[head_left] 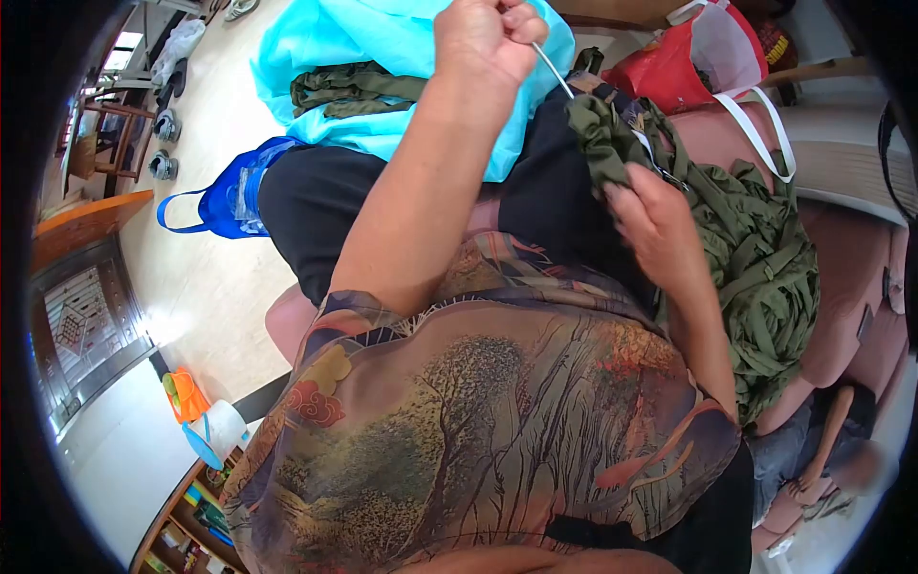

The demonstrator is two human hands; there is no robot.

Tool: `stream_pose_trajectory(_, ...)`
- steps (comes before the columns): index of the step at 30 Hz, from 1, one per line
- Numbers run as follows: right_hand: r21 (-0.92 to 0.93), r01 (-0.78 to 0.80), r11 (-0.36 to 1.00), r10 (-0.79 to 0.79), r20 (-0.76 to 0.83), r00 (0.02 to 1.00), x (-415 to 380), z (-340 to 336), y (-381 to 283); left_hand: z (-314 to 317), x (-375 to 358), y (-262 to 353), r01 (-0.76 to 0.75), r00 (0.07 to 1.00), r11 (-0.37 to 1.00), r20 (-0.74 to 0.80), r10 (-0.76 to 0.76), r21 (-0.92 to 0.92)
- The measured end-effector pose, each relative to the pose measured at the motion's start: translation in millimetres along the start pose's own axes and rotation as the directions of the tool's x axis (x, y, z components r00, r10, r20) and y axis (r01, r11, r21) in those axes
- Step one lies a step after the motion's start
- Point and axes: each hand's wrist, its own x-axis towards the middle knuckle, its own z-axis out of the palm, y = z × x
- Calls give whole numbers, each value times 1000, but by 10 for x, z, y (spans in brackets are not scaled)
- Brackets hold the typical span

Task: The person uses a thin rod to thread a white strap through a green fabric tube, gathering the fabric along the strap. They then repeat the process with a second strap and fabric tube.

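Handling the olive-green cloth (595, 139), you're probably doing best holding it taut and the thin rod (553, 71) straight. Your left hand (486, 46) is clenching the rod; the cloth's sitting between those fingers and your right hand's (655, 220), whose grip I can't tell, blur's hiding it.
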Motion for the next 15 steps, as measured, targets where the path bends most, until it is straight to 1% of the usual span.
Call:
stream_pose_trajectory(1,-85,12,996,-10,23,1000,-86,-110,-2,-45,39,79,1,999,999,-53,-3,-36)
stream_pose_trajectory(2,-168,26,985,-18,47,999,-178,-186,-1,-106,88,147,-8,998,999,-61,5,-38)
stream_pose_trajectory(5,-330,55,942,3,174,985,-507,-262,-11,-344,275,322,-18,997,999,-77,14,-51)
stream_pose_trajectory(8,-353,61,934,48,291,955,-567,-411,9,-408,324,373,-39,997,995,-67,33,-90)
stream_pose_trajectory(9,-309,44,950,31,233,972,-520,-377,42,-420,311,317,-14,1000,995,-22,12,-97)
stream_pose_trajectory(11,-68,-30,997,36,89,995,-340,-238,-46,-318,212,123,42,999,995,-5,-43,-94)
stream_pose_trajectory(12,-36,-17,999,18,40,999,-237,-166,-77,-213,115,31,71,997,993,5,-71,-93)
stream_pose_trajectory(13,-5,0,1000,0,-8,1000,-135,-93,-108,-119,39,-26,60,998,994,-6,-61,-92)
stream_pose_trajectory(15,-133,111,985,-117,-37,992,43,16,-91,-45,7,-97,37,999,996,3,-37,-84)
